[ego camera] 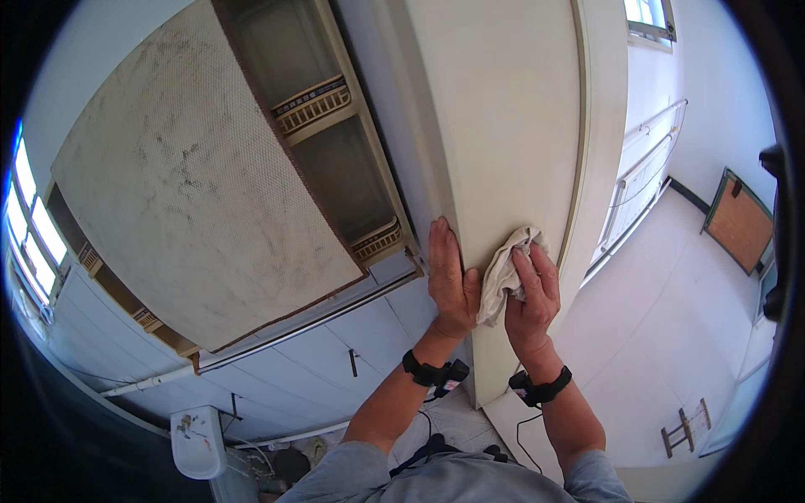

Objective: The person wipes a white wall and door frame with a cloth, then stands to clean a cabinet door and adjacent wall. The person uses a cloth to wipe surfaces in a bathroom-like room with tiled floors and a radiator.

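A crumpled off-white cloth (503, 273) is pressed by my right hand (534, 292) against the broad face of a cream door frame (509, 151). Close to its left, my left hand (451, 273) rests flat along the frame's edge, its fingers pointing up and nothing visible in it. Both wrists carry black straps with small devices. Left of the hands is a plastic shelf unit (355, 94), partly covered by a stained textured cloth cover (188, 182) with a brown border.
A white washbasin (198, 443) sits at the lower left, below a white pipe (170, 375) along the tiled wall. To the right, a radiator (638, 182), a brown board (742, 223) and a small wooden stool (682, 434) stand in a room with a pale floor.
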`<action>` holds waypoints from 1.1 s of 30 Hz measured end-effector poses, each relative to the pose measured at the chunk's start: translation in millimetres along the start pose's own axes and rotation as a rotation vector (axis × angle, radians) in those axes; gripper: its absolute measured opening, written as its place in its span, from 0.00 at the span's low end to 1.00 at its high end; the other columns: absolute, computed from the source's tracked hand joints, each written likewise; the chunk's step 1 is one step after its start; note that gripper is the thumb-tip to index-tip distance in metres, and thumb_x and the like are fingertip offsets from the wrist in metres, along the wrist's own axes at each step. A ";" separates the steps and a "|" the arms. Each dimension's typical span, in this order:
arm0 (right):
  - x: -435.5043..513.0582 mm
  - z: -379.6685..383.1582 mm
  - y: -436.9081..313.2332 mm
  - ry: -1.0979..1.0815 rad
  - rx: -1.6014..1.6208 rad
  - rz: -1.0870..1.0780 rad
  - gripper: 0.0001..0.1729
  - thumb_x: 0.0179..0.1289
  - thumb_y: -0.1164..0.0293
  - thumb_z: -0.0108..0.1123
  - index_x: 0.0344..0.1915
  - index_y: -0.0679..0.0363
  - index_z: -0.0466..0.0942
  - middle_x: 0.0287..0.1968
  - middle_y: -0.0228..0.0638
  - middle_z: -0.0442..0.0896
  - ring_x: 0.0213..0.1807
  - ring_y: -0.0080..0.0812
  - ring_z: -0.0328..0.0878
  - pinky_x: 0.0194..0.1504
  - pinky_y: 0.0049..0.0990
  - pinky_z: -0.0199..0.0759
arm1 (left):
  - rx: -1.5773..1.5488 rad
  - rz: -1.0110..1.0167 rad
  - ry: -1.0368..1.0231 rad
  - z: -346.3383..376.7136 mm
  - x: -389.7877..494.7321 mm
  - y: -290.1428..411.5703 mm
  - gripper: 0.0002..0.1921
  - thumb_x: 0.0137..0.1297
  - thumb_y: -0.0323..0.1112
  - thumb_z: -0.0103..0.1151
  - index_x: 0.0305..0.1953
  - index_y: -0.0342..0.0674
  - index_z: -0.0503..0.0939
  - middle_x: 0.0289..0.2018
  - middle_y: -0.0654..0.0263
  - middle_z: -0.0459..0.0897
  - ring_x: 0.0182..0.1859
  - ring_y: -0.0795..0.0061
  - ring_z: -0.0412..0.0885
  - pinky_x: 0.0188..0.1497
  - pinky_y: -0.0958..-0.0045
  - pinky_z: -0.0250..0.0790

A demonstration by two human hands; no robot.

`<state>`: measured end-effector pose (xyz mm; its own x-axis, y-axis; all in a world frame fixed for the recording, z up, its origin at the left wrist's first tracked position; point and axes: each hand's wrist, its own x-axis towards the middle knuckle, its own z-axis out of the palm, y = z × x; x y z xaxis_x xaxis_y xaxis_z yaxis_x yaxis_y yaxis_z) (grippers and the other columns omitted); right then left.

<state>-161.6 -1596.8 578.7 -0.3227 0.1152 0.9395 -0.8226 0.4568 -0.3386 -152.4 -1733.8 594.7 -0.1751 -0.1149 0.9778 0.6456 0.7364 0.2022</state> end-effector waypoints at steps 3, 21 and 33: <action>16.0 0.6 -7.1 0.005 -0.039 -0.063 0.30 0.53 0.90 0.61 0.58 0.62 0.85 0.61 0.52 0.83 0.62 0.54 0.82 0.65 0.42 0.75 | -0.016 0.049 0.019 -0.1 2.2 -0.1 0.30 0.81 0.39 0.48 0.76 0.28 0.62 0.76 0.37 0.63 0.78 0.34 0.60 0.79 0.42 0.53; 183.6 20.3 -86.7 0.168 -0.158 -0.301 0.34 0.58 0.87 0.64 0.66 0.55 0.81 0.65 0.49 0.81 0.65 0.50 0.81 0.63 0.36 0.77 | -0.099 0.088 -0.054 0.3 -5.4 -8.6 0.26 0.71 0.28 0.54 0.68 0.22 0.69 0.69 0.33 0.70 0.72 0.30 0.67 0.77 0.40 0.56; 68.0 13.8 -84.7 -0.017 -0.402 -0.238 0.28 0.48 0.87 0.70 0.53 0.60 0.87 0.64 0.54 0.78 0.62 0.52 0.79 0.62 0.38 0.76 | -0.411 -0.103 -0.120 0.7 -8.8 -10.1 0.23 0.71 0.31 0.61 0.65 0.31 0.77 0.64 0.41 0.78 0.66 0.39 0.76 0.74 0.43 0.61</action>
<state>-120.3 -1639.9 670.5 -0.1572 -0.0471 0.9864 -0.6295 0.7744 -0.0633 -157.9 -1739.8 584.0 -0.3234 -0.0781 0.9430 0.8580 0.3960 0.3271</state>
